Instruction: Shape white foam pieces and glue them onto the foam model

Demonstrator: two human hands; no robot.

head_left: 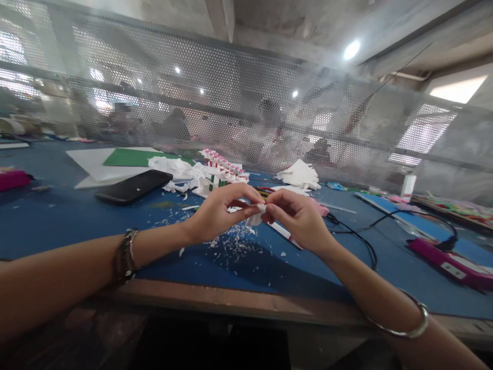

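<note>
Above the blue tabletop [154, 262], my left hand [223, 210] and my right hand [302, 216] meet fingertip to fingertip. Both pinch a small, crumpled white piece [254, 218] that looks like thin paper or cloth; its lower part hangs below the fingers. White scraps [234, 244] lie scattered under the hands. Just behind my left hand stands a cluster of small pink, white, red and green pieces [223, 167], beside crumpled white material [177, 167]. Partly hidden behind my right hand are a white strip [285, 234] and a pink object [321, 208].
A black phone [134, 187] lies left, before white and green sheets [133, 157]. White sheets [298, 174] are stacked at the back. A black cable [365, 241] and a magenta power strip [449, 264] are on the right. A perforated metal screen [215, 97] rises behind, with blurred people beyond.
</note>
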